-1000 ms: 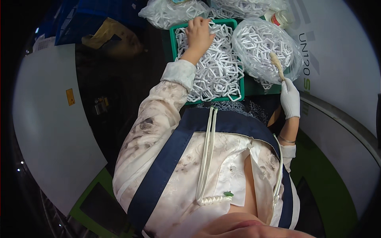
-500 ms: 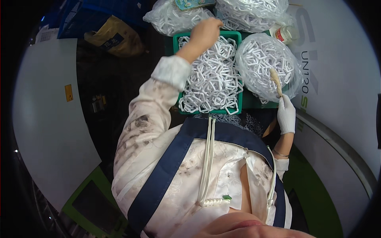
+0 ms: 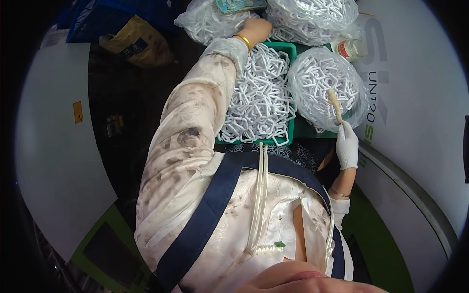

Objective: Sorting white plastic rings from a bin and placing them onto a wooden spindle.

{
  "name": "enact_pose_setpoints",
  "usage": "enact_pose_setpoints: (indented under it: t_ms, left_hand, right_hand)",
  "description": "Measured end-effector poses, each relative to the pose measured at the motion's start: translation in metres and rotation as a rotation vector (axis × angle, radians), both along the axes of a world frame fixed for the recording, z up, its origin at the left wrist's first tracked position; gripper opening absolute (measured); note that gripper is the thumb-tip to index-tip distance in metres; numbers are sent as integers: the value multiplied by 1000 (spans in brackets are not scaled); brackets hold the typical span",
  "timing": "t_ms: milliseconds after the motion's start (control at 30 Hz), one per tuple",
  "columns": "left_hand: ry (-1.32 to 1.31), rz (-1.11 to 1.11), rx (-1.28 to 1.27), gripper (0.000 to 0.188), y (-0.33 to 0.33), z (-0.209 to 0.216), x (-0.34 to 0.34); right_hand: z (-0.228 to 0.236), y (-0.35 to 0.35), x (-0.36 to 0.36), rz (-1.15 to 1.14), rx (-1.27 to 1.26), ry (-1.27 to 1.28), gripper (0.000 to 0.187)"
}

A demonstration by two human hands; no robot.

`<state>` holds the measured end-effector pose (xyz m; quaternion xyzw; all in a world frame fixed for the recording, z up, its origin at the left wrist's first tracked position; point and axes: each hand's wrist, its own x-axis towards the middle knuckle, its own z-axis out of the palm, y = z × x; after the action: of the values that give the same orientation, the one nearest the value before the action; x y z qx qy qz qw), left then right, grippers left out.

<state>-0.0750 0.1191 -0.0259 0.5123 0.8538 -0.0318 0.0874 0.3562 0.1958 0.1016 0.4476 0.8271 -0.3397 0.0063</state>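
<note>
A green tray in front of me is heaped with white plastic chain links. Bare and closed, my left hand is over the tray's far end, beside the clear bags; whatever its fingers may hold is hidden. My right hand wears a white glove and grips the near end of a pale tan, knobbly stick-like thing. The far end of that stick lies over an open clear bag of more white links, to the right of the tray.
Two more clear bags of white links, a left bag and a right bag, lie beyond the tray. A floral tin rests on the left one. A jar stands by the grey machine panel. A tan sack is far left.
My left hand has reached farther away, past the tray's far rim, with the forearm now stretched along the tray's left side. The right hand keeps its grip on the stick-like thing.
</note>
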Motion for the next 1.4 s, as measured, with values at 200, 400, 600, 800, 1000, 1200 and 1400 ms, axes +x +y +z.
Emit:
enact_pose_setpoints:
  t_ms: [200, 400, 600, 800, 1000, 1200, 1400]
  left_hand:
    - [-113, 166, 338, 20, -35, 36, -8]
    - [-477, -72, 475, 18, -80, 39, 17]
    - [-226, -45, 389, 29, -81, 18, 57]
    - [-158, 1, 524, 27, -79, 12, 56]
    - [-491, 228, 541, 27, -89, 26, 41]
    - [-271, 346, 141, 33, -96, 14, 64]
    - [-179, 363, 105, 36, -93, 0, 73]
  right_hand:
    - [2, 2, 11, -50, -34, -14, 26]
    - [0, 3, 9, -34, -23, 9, 26]
    - [2, -4, 1, 20, -18, 85, 25]
    - [4, -5, 10, 2, -24, 41, 26]
    - [-4, -2, 16, 4, -13, 66, 28]
    - [-4, -5, 16, 11, 0, 131, 25]
    - [-18, -6, 16, 17, -42, 130, 25]
